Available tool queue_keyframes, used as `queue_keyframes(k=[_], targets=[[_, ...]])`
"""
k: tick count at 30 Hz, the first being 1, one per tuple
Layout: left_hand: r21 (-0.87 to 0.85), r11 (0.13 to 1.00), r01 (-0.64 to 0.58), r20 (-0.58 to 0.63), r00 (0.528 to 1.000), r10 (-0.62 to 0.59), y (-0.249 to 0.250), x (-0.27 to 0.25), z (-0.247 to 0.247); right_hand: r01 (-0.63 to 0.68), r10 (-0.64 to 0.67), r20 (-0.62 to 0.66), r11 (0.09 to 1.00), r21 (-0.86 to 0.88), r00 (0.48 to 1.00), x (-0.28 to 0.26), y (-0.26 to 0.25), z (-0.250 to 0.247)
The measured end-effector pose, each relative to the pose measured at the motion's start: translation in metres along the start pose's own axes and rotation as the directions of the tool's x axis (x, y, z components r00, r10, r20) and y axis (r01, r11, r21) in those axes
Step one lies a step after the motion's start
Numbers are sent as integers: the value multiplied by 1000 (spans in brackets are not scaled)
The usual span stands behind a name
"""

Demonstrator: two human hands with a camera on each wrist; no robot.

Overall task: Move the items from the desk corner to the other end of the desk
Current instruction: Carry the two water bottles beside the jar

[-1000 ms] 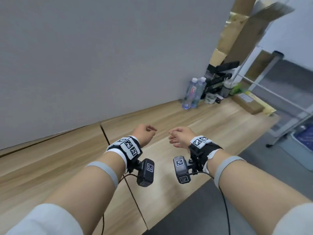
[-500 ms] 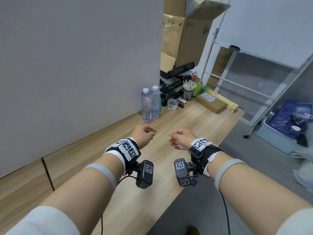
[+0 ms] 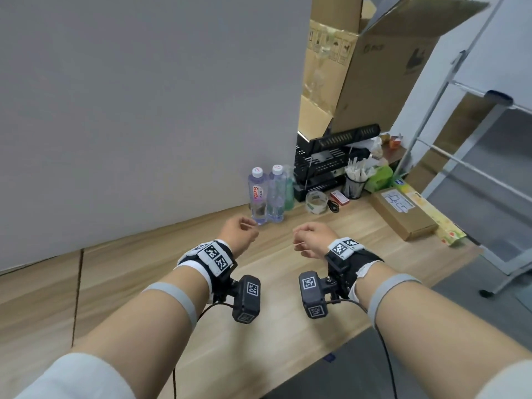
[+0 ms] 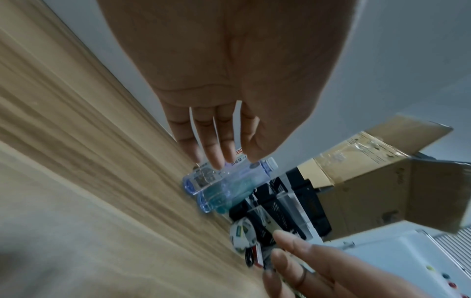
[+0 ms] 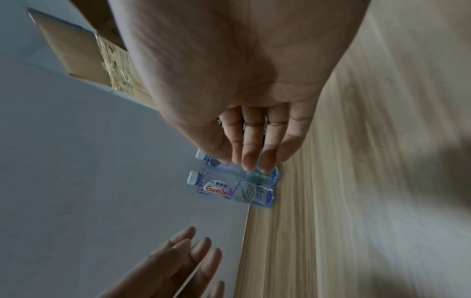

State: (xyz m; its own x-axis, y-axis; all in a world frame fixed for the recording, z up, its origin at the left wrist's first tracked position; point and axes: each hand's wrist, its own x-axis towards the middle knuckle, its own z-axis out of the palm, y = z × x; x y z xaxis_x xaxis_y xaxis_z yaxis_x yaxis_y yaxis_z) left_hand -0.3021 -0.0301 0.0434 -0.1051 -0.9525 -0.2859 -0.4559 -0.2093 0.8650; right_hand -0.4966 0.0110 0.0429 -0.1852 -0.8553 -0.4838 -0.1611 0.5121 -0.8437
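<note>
The desk corner holds two clear water bottles (image 3: pixel 266 197), a green spray bottle (image 3: pixel 289 191), a tape roll (image 3: pixel 316 201), a small red box (image 3: pixel 339 197), a mesh pen cup (image 3: pixel 354 185) and a black file tray (image 3: pixel 325 164). My left hand (image 3: pixel 240 231) hovers over the desk just short of the bottles, fingers relaxed, holding nothing. My right hand (image 3: pixel 309 237) hovers beside it, likewise empty. In the left wrist view the left hand's fingers (image 4: pixel 214 149) point at the bottles (image 4: pixel 221 181). In the right wrist view the right hand's fingers (image 5: pixel 254 149) reach toward the labelled bottle (image 5: pixel 229 189).
A flat brown parcel (image 3: pixel 403 214) and a yellow-green box (image 3: pixel 440 223) lie at the desk's right end. A grey partition (image 3: pixel 144 110) backs the desk (image 3: pixel 273 312). Large open cartons (image 3: pixel 374 67) stand behind the corner. A metal frame (image 3: pixel 460 168) stands on the floor to the right.
The view has swung right and closed in on the desk corner; the bottles and tray are now nearer my hands. Both hands keep the same empty, relaxed pose.
</note>
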Motion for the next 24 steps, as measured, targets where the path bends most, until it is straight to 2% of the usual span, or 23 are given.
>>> queue_keyframes(k=[3, 9, 14, 19, 24], targets=[[-45, 999, 21, -60, 998, -23, 6, 31, 5, 1, 0, 15, 998, -57, 1000, 30, -10, -5], [-139, 989, 45, -68, 996, -55, 29, 93, 20, -37, 34, -20, 990, -135, 999, 84, -32, -30], [-71, 996, 60, -196, 978, -73, 26, 138, 31, -2, 5, 17, 981, -193, 1000, 133, -40, -33], [-37, 996, 80, -263, 961, -87, 18, 169, 35, 125, -97, 95, 922, -366, 991, 186, -43, -22], [9, 997, 73, -285, 956, -68, 18, 190, 48, 254, -209, 156, 887, -384, 965, 236, -44, -12]])
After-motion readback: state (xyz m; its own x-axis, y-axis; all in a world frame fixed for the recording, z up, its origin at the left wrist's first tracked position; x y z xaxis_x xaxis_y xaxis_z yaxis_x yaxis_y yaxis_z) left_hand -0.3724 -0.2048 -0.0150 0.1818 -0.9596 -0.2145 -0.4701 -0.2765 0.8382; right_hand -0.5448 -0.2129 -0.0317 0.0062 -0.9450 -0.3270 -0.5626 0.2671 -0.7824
